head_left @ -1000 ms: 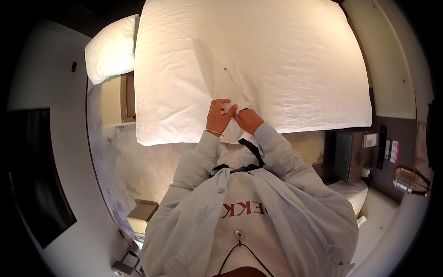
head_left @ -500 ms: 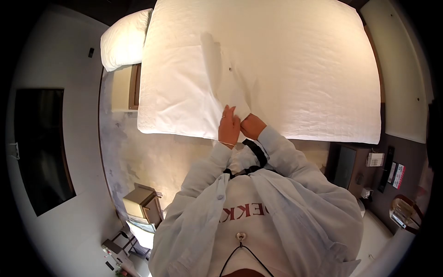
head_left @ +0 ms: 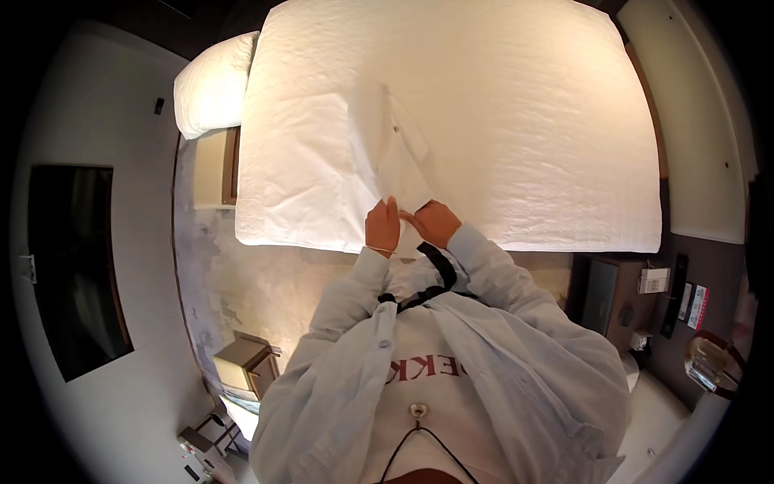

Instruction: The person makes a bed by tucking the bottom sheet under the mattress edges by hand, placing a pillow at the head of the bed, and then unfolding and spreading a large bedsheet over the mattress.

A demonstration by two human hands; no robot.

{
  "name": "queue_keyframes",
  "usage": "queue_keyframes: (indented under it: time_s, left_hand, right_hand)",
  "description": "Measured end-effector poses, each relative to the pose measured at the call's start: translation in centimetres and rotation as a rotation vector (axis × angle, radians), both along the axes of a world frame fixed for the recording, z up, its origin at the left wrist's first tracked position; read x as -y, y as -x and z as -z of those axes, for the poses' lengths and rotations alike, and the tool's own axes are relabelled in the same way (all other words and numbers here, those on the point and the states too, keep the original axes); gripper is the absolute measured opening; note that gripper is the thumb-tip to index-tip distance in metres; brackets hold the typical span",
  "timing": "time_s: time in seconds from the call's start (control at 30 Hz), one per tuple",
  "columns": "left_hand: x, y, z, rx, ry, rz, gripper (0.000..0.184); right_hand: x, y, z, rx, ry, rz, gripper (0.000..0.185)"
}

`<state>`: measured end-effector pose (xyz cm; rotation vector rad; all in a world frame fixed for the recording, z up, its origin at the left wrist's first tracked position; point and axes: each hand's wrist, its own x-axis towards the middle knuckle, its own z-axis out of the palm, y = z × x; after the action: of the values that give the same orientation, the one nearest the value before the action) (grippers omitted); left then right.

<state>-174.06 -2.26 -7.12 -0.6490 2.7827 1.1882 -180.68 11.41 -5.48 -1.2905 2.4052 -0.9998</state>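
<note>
A white cover (head_left: 524,145) lies over the bed, with raised folds running from its middle to the near edge. Both hands are at that edge, close together. My left hand (head_left: 382,227) is closed on the cover, thumb and fingers pinching the fabric. Just to its right, my right hand (head_left: 436,223) is closed on the same fabric, its thumb pointing toward the left one. A small dark spot (head_left: 396,129) shows on the cloth beyond the hands.
A white pillow (head_left: 214,85) is at the bed's left side. At the lower left are a small box-like cabinet (head_left: 242,360) and a chair. A dark cabinet (head_left: 613,298) and a glass lamp (head_left: 709,363) are at the right. A dark door (head_left: 76,266) is at the left.
The view has shifted. My left hand's fingers, spread over the fabric earlier, are now drawn together on it. Both hands are slightly nearer my body, and the folds have changed shape.
</note>
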Motion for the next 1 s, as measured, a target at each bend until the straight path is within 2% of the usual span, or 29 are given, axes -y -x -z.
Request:
queue_keyframes:
  time_s: [0.07, 0.1, 0.17, 0.2, 0.23, 0.27, 0.3, 0.33, 0.37, 0.4, 0.43, 0.47, 0.5, 0.53, 0.6, 0.63, 0.73, 0.83, 0.87, 0.93, 1.0]
  left_hand:
    - [1.0, -0.6, 1.0, -0.305, -0.036, -0.141, 0.028]
    - [2.4, -0.4, 3.2, -0.303, -0.597, -0.399, 0.027]
    - [5.2, -0.1, 2.4, -0.433, -1.014, -0.765, 0.030]
    - [5.7, 0.3, -0.4, -0.612, -1.262, -0.954, 0.031]
    - [7.4, -0.5, -0.6, -0.700, -1.216, -0.935, 0.029]
    - [10.0, -1.8, -0.4, -0.787, -1.168, -0.914, 0.033]
    - [13.2, -3.8, 0.8, -0.744, -0.412, -0.737, 0.038]
    - [16.5, -5.1, 1.0, -0.706, -0.184, -0.714, 0.038]
    - [20.0, -6.8, 0.6, -0.714, -0.125, -0.748, 0.039]
    - [23.4, -8.6, 0.5, -0.752, -0.244, -0.848, 0.039]
    - [26.9, -10.8, 0.3, -0.821, -0.433, -0.977, 0.040]
    - [30.1, -13.3, -0.1, -0.888, -0.591, -1.106, 0.040]
    - [33.3, -16.1, -0.2, -0.928, -0.638, -1.189, 0.041]
    - [35.9, -19.0, 0.1, -0.956, -0.635, -1.249, 0.041]
    - [39.6, -24.1, 0.9, -1.001, -0.632, -1.342, 0.042]
    - [40.6, -26.0, 1.3, -1.012, -0.625, -1.375, 0.043]
    - [40.9, -29.7, 3.0, -1.033, -0.626, -1.414, 0.045]
    - [39.3, -30.3, 5.5, -1.038, -0.690, -1.316, 0.048]
    - [37.7, -28.9, 4.8, -0.994, -0.683, -1.341, 0.047]
    - [32.1, -23.9, 1.7, -0.877, -0.658, -1.372, 0.046]
    - [26.5, -19.6, -1.4, -0.785, -0.655, -1.380, 0.045]
  right_hand:
    - [0.3, 0.3, 2.0, -0.013, 0.019, 0.057, 0.030]
    - [0.0, 0.5, 2.8, -0.022, 0.023, 0.111, 0.033]
    - [-1.4, 3.1, 2.6, 0.475, 0.109, 0.415, 0.037]
    - [-2.6, 5.1, 4.7, 0.335, 0.119, 0.533, 0.037]
    - [-4.2, 6.4, 4.2, 0.212, 0.430, 0.711, 0.041]
    - [-6.9, 9.4, 5.6, 0.221, 0.332, 0.844, 0.040]
    - [-11.1, 12.4, 7.1, 0.413, 0.410, 0.941, 0.039]
    - [-13.9, 14.0, 4.6, 0.567, 0.748, 1.129, 0.035]
    - [-17.6, 16.5, 5.1, 0.414, 0.872, 1.303, 0.032]
    - [-24.9, 19.1, 7.9, 0.382, 0.775, 1.376, 0.032]
    - [-32.4, 21.3, 9.2, 0.448, 0.555, 1.464, 0.032]
    - [-40.2, 22.9, 12.4, -0.024, -0.101, 1.362, 0.037]
    - [-45.6, 22.3, 12.2, -0.023, -0.160, 1.456, 0.037]
    - [-48.8, 20.9, 11.2, 0.095, 0.013, 1.611, 0.036]
    - [-51.5, 17.2, 10.2, 0.378, 0.596, 1.873, 0.035]
    - [-51.9, 15.1, 10.7, 0.452, 0.721, 1.930, 0.034]
    - [-50.7, 9.2, 14.1, 0.668, 0.935, 1.989, 0.033]
    - [-47.5, 5.3, 19.6, 0.986, 1.004, 1.830, 0.032]
    - [-45.5, 4.6, 20.9, 1.121, 0.909, 1.738, 0.031]
    - [-36.5, 4.4, 16.4, 1.359, 0.038, 1.516, 0.028]
    - [-34.6, 6.1, 26.0, 1.241, -0.441, 1.114, 0.027]
